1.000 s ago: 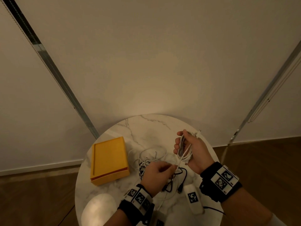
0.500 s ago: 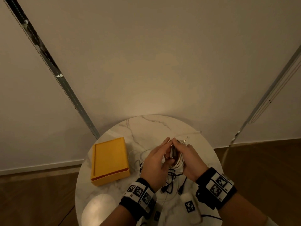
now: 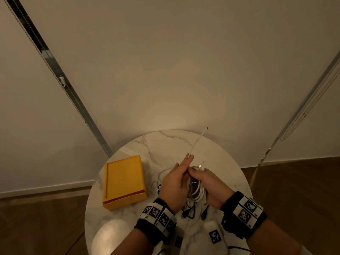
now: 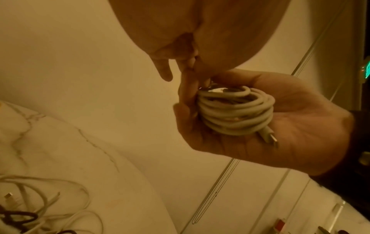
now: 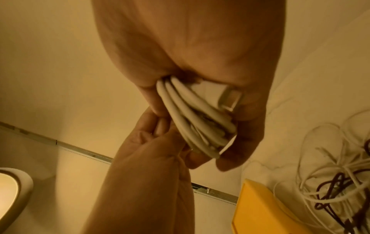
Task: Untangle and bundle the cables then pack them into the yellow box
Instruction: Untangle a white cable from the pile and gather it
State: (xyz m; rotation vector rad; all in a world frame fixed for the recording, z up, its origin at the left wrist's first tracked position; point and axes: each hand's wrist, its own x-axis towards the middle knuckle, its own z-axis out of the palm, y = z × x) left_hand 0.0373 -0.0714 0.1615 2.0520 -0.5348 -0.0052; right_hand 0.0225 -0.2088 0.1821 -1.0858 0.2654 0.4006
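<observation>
My right hand [image 3: 211, 188] grips a coiled white cable [image 3: 196, 190] above the round marble table [image 3: 165, 144]. In the left wrist view the coil [image 4: 236, 110] lies in the right palm with a USB plug [image 4: 270, 139] sticking out. My left hand [image 3: 174, 183] is pressed against the coil and pinches its loose tail, which juts up and away to a tip [image 3: 207, 128]. In the right wrist view, left fingers [image 5: 160, 126] touch the coil [image 5: 192, 118]. The yellow box [image 3: 125, 181] lies shut, left of both hands.
A tangle of thin white and black cables [image 3: 187, 212] lies on the table under my hands, also in the right wrist view [image 5: 330, 182]. A white device with a marker tag [image 3: 214, 236] sits near the front edge. The wall stands just behind the table.
My left hand rose from the tangle to the coil in my right hand. The coil came down and left, and the cable's loose tail now sticks up and away.
</observation>
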